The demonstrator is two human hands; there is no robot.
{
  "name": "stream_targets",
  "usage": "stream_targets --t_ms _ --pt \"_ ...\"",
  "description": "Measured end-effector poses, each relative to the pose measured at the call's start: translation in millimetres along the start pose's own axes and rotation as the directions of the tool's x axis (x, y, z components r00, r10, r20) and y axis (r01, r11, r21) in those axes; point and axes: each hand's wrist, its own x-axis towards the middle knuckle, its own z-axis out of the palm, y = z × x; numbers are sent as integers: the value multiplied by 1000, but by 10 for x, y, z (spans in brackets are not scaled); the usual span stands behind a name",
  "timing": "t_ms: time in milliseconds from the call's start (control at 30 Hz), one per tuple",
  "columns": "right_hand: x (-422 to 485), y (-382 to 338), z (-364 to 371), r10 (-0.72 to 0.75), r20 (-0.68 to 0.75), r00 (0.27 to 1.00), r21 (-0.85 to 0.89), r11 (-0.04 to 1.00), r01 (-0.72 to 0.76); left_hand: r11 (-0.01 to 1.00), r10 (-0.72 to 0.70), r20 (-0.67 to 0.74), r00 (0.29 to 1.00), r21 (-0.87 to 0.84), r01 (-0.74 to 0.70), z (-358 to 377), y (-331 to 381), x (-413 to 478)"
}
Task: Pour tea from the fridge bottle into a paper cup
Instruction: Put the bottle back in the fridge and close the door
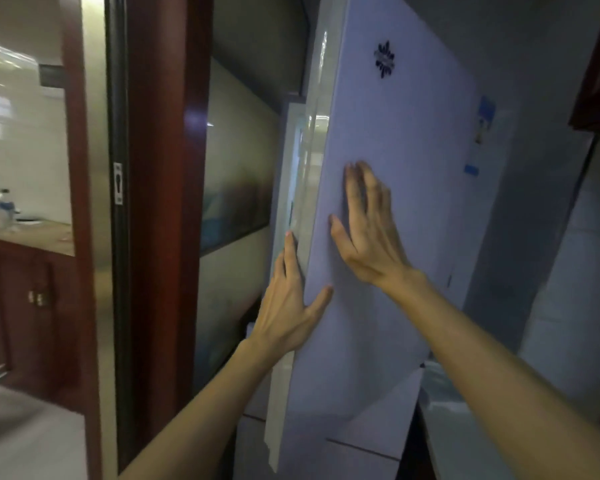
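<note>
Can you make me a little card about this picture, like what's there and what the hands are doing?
place: kitchen, beside a red-brown wooden door frame
main thing: tall pale lilac fridge door, slightly ajar at its left edge
left hand: fingers straight along the door's left edge, thumb on the front
right hand: flat on the door front, fingers spread
on the door: dark flower-shaped logo, blue sticker
tea bottle and paper cup: not in view
</note>
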Motion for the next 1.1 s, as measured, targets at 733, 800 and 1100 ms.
stream_targets --t_ms 733,800,1100 --pt "785 133 2112 36 119 992 -158 987 -16 851 -341 -112 933 -458 256 204 -1858 1144" --pt "867 191 2328 42 111 993 -175 984 -22 835 -370 -107 923 -475 280 254 -2041 1314" --pt "1082 488 2969 18 42 999 -305 952 -5 771 -414 -62 908 -555 313 500 -2655 1858"
